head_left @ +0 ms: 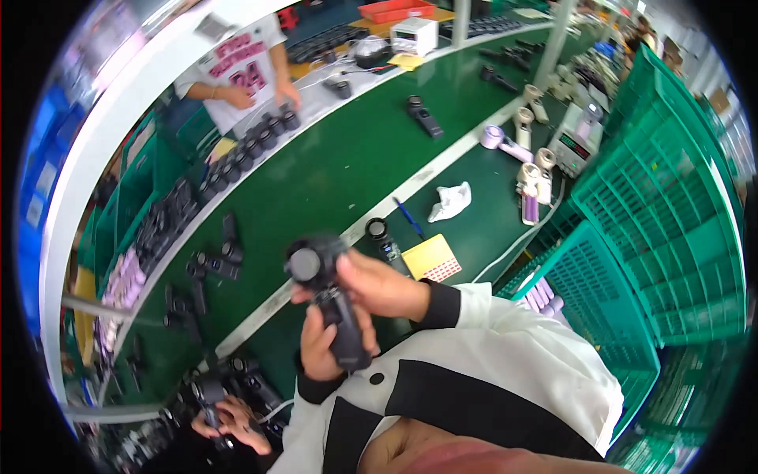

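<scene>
Left hand: the person's left hand (318,349) is closing its fingers round the lower handle of a black handheld device with a round head and a grey disc (346,336).
Right hand: the right hand (379,286) is gripping the same device higher up, fingers bending round the part just below its head.
Held device: it is hanging in the air above the near edge of the dark green worktop (339,186), head up, handle slanting down toward the person; its outline is blurring.
Near strip: a second black round-headed device (380,235) is lying between the white rail (436,164) and the near edge. Just beside it a slim blue pen (408,217) is lying, and a yellow paper pad (432,254) is carrying a red-and-white sheet at its corner. A crumpled white tissue (450,202) is resting farther right.
Right end: a lilac round-headed device (505,142) and several cream ones (533,103) are lying near a pale box with a lit display (575,142). Green plastic crates (663,197) are standing beyond that edge.
Far edge: a row of black round-headed devices (249,150) is lining it; a co-worker in a white printed shirt (241,67) is standing behind, one hand reaching the row's end.
Left corner, near side: another person's hand (235,423) is holding a dark device (208,393).
</scene>
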The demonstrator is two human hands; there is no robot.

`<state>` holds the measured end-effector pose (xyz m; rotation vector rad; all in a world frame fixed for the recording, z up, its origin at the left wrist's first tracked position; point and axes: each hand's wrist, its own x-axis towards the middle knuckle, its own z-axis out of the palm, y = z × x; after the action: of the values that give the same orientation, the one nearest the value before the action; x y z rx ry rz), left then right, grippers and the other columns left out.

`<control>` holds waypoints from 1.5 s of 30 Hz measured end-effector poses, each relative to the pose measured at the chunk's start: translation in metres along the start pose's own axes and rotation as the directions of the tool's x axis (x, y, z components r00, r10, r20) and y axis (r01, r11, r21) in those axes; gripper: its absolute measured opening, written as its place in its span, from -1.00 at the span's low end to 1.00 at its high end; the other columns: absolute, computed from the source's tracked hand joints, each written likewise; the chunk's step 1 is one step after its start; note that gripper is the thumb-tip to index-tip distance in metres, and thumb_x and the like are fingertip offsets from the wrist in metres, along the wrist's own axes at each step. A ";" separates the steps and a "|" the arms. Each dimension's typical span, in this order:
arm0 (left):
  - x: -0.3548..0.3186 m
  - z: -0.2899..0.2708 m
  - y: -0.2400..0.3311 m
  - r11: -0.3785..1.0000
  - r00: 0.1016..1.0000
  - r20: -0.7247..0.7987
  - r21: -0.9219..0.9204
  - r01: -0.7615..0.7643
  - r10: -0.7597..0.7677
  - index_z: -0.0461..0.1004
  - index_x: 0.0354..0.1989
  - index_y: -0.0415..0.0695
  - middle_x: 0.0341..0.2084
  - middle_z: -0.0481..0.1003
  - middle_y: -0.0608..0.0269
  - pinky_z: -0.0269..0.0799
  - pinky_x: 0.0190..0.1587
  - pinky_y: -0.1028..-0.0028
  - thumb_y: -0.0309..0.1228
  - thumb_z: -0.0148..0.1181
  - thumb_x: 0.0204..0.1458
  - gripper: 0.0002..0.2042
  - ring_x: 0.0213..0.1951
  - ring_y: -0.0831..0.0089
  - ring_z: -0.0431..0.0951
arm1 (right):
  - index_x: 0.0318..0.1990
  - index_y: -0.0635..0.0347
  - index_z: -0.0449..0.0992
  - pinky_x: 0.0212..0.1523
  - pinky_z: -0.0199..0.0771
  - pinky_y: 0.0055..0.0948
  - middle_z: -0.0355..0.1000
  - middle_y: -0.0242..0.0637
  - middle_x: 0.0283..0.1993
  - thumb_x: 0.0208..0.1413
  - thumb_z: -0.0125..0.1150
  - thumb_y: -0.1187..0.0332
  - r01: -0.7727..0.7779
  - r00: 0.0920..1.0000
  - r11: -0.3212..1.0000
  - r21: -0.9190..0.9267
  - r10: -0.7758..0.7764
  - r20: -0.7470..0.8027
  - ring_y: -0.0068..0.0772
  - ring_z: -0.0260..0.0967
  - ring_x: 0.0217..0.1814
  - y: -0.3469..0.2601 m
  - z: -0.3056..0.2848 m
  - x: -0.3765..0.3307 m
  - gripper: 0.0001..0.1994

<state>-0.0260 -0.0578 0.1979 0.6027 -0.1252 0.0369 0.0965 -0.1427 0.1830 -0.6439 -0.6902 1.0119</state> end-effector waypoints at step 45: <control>-0.102 -0.125 -0.088 0.861 0.293 -0.928 0.334 0.383 0.230 0.30 -0.36 -0.27 -0.59 0.34 0.23 0.27 -0.53 0.61 -0.48 -0.07 -0.13 -0.85 -0.61 0.50 0.36 | -0.49 0.20 0.19 -0.51 0.07 -0.62 0.15 -0.32 -0.54 -0.12 0.03 0.09 0.915 0.385 0.392 -0.098 -0.919 -0.082 -0.51 0.06 -0.56 -0.191 0.011 -0.033 -0.66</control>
<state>-0.1079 -0.0597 0.0333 1.0408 1.2033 0.3525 0.1775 -0.2448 0.3272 -0.2357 -0.8032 -0.1242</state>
